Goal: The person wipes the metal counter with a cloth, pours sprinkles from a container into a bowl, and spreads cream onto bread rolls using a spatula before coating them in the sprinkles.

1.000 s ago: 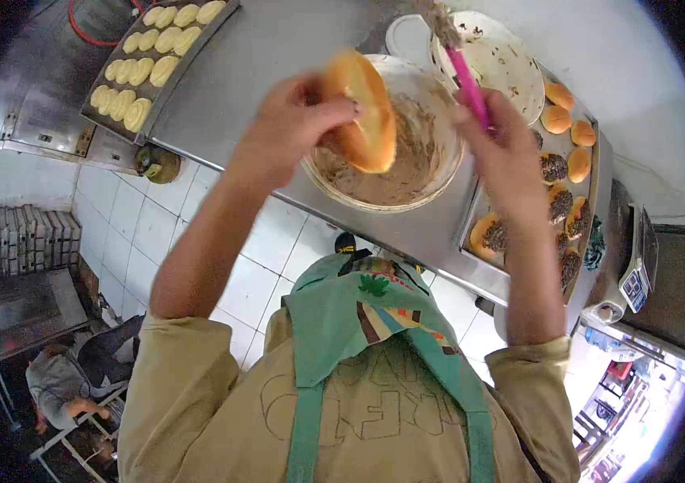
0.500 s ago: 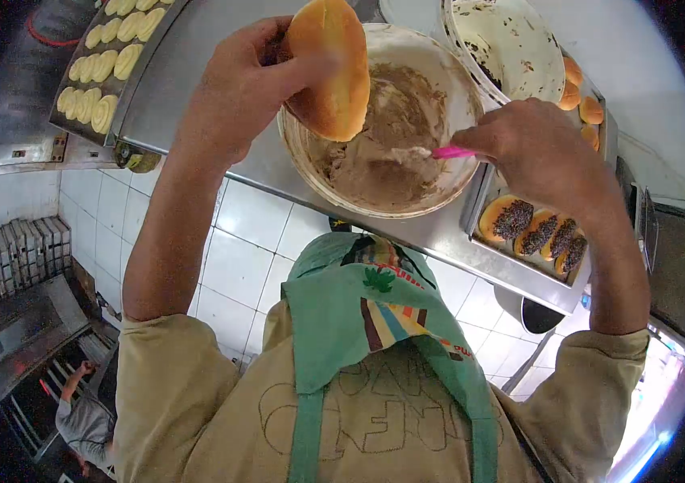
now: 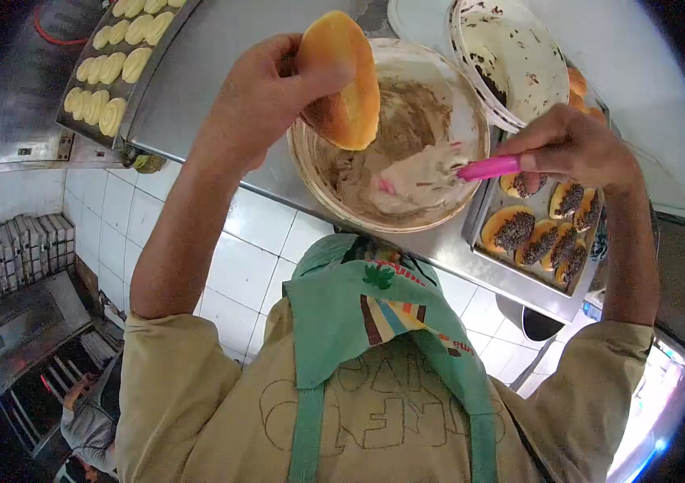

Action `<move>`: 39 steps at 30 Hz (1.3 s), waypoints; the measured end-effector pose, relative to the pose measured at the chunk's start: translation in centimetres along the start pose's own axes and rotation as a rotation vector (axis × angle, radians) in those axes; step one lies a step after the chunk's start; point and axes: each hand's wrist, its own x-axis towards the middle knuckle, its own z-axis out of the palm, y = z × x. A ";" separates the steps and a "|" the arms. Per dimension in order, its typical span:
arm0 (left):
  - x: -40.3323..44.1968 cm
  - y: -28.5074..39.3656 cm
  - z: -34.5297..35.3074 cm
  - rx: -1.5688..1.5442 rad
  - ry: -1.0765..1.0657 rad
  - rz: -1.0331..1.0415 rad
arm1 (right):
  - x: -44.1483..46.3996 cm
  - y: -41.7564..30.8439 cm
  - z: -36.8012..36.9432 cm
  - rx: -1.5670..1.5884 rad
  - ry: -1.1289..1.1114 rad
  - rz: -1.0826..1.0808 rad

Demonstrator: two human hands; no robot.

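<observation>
My left hand (image 3: 266, 92) is closed around a golden bread bun (image 3: 350, 109), holding it tilted above the left side of a white tub (image 3: 314, 181). Brown cream (image 3: 407, 105) coats the inside of that tub. In my right hand (image 3: 576, 149) is a spatula (image 3: 489, 167) with a pink handle. Its blade, smeared with light brown cream, is over the tub and angled to the left; whether it touches the cream I cannot tell.
Right of the tub, a tray (image 3: 519, 262) holds buns topped with dark sprinkles. A second white tub (image 3: 519, 48) with dark sprinkles stands behind. At upper left, another tray (image 3: 89, 129) carries pale piped dough pieces. A person (image 3: 89, 419) is at lower left.
My right hand has moved right and the spatula has come up, showing its cream-covered blade. The bun sits slightly lower and farther right in view, still in my left hand.
</observation>
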 end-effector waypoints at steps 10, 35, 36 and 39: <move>0.2 0.7 3.2 -0.137 0.028 -0.067 | -8.3 0.8 4.7 0.413 0.587 0.008; 0.5 -0.8 7.0 -0.400 -0.030 -0.172 | -4.3 -0.4 11.7 -0.298 1.024 -0.144; 0.6 -0.8 6.9 -0.452 -0.047 -0.179 | -4.3 -0.8 11.9 -0.338 1.014 -0.138; 1.1 -1.0 6.2 -0.572 -0.078 -0.202 | -5.1 -0.2 11.7 -0.289 0.961 -0.178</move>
